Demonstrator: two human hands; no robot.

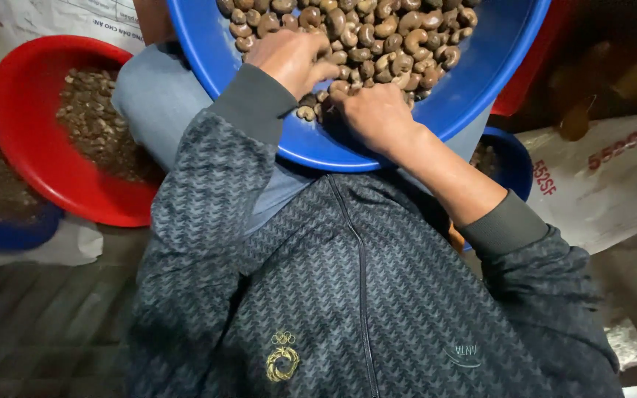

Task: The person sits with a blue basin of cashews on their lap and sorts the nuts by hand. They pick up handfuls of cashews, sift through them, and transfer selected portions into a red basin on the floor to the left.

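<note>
1. The person is sitting with a large blue basin (481, 81) resting on the lap, and the basin is holding a heap of curved brown cashew nuts (377, 29) piled toward its far side.
2. The left hand (293, 55) is lying over the near-left edge of the heap, knuckles up, fingers curling down into the nuts. Its grip is narrow, but the fingertips are hidden among the nuts, so I cannot tell whether it is pinching one.
3. The right hand (374, 110) is sitting lower, at the near bottom of the basin, just below the heap. Its fingers are folding inward and its grip looks closed small; what it may be enclosing is hidden under the hand, so I cannot tell.
4. A few loose nuts (311, 109) are lying in the gap between the two hands, touching or just beside the right hand's fingertips and just below the left hand's. The right hand is the nearer one to them.
5. The main heap is lying ahead of both hands, away from the body; the left hand is already touching it, the right hand is at its foot. The nuts are pointing every way, so no single long axis is showing.
6. To the person's left, a red basin (16, 125) is holding darker, smaller bits (97, 125), well apart from both hands.
7. A smaller blue bowl (514, 158) is peeking out under the big basin on the right, near the right forearm.
</note>
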